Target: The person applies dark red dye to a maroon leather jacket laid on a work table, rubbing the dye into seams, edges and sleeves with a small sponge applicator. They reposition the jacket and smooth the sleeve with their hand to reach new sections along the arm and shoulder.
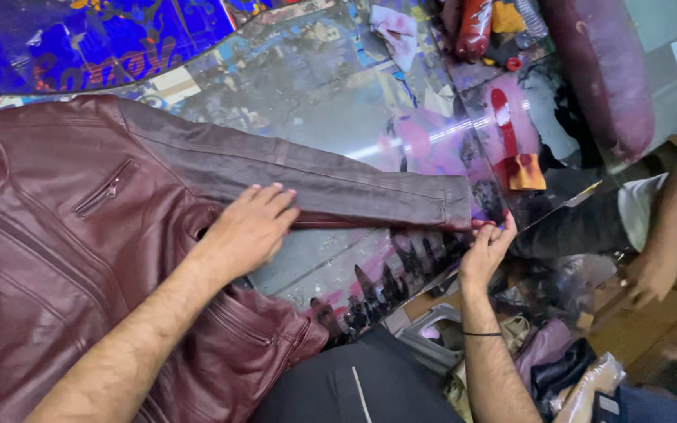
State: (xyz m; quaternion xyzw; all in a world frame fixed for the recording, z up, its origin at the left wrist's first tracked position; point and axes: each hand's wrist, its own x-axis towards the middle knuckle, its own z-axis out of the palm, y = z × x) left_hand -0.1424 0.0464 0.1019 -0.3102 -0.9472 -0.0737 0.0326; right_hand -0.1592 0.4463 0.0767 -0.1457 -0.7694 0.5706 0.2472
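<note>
Nearest, the left hand [248,227] lies flat and open, pressing the dark maroon leather jacket [56,258] onto the paint-smeared glass-topped table [331,102] near its front edge, seemingly to anchor it. Further right, the right hand [487,251] pinches the sleeve cuff [452,205], stretching the sleeve straight along that edge.

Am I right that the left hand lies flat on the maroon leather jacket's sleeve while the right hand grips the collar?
Not quite. In the head view the right hand pinches the cuff end of the sleeve, not the collar. The left hand does lie flat on the maroon leather jacket sleeve.
</note>
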